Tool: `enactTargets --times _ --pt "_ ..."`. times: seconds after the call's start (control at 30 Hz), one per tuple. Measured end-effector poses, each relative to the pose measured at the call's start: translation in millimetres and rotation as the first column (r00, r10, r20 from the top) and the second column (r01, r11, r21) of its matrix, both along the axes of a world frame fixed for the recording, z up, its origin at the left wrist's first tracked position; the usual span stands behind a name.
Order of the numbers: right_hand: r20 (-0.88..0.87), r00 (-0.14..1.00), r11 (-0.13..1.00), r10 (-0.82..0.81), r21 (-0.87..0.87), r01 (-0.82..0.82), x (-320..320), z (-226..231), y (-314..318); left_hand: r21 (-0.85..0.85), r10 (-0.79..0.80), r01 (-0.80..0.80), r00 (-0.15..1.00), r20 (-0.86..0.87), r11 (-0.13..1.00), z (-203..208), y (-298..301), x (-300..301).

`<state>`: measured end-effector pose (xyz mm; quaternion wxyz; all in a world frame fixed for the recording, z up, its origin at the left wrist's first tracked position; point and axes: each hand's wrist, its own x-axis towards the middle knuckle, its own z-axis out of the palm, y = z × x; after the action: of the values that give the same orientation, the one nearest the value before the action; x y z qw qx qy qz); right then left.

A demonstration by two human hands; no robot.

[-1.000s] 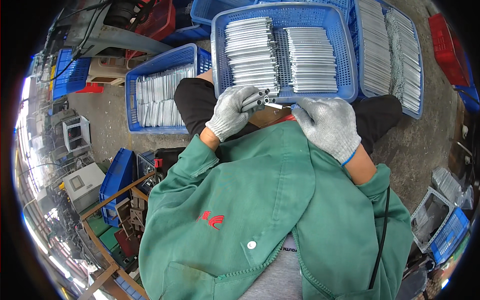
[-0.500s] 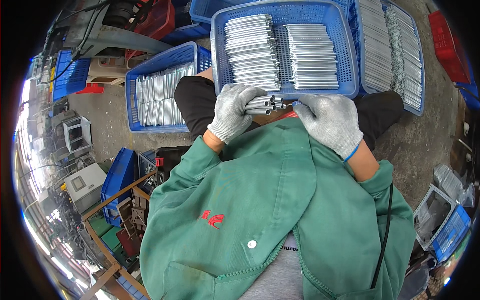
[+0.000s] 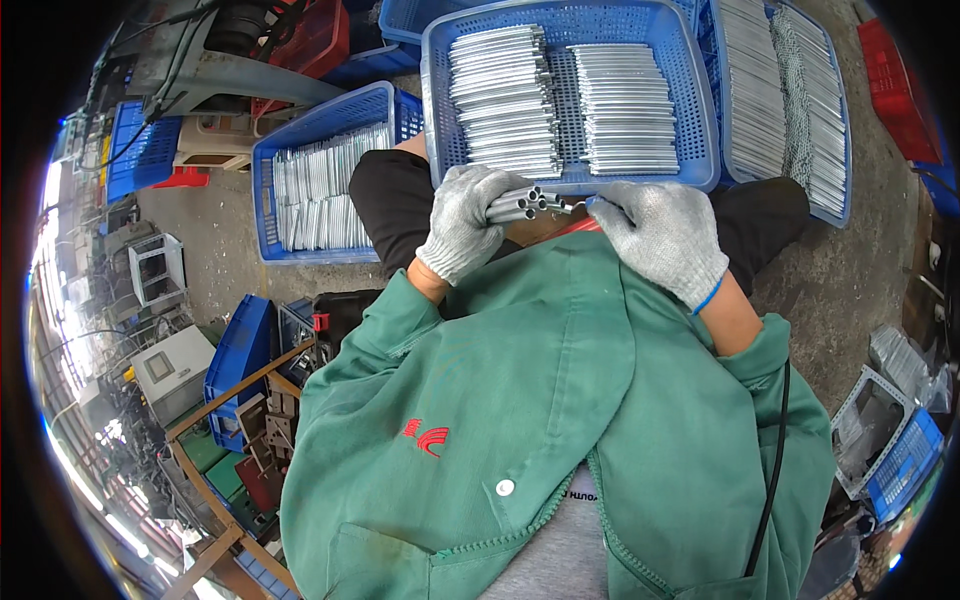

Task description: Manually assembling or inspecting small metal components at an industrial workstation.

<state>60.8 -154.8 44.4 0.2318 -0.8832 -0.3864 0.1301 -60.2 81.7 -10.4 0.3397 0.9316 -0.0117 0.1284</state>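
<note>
My left hand [image 3: 462, 225], in a grey knitted glove, is closed around a small bundle of metal tubes [image 3: 513, 204], their open ends facing right. Just right of those ends, my gloved right hand [image 3: 665, 238] pinches a slim tool with a blue part [image 3: 591, 201] at the fingertips. Its thin tip reaches toward the tube ends; the rest is hidden by the glove. Beyond both hands, a blue plastic basket [image 3: 703, 112] holds a left stack of tubes [image 3: 503, 105] and a right stack of tubes [image 3: 625, 112].
A second blue basket [image 3: 264, 212] with tubes stands at left, and another blue basket [image 3: 845, 190] with long tubes at right. A red crate [image 3: 890, 90] is at far right. Lower left are a brown metal frame [image 3: 205, 490] and a blue bin [image 3: 240, 350].
The tubes in my left hand have shifted slightly, and their ends sit in a different arrangement. My right hand has moved only a little, still beside the tube ends.
</note>
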Motion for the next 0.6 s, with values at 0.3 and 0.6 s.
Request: enactTargets --times 0.3,0.6 --pt "-0.083 0.996 0.999 0.029 0.016 -0.027 -2.0 -4.6 1.7 0.011 0.057 -0.057 0.998 0.018 0.998 -2.7 -0.9 0.5" --pt "0.052 0.993 0.994 -0.101 -0.043 0.104 3.1 -28.8 7.4 0.14 0.178 -0.148 0.954 -0.242 0.979 -42.4 26.0 34.2"
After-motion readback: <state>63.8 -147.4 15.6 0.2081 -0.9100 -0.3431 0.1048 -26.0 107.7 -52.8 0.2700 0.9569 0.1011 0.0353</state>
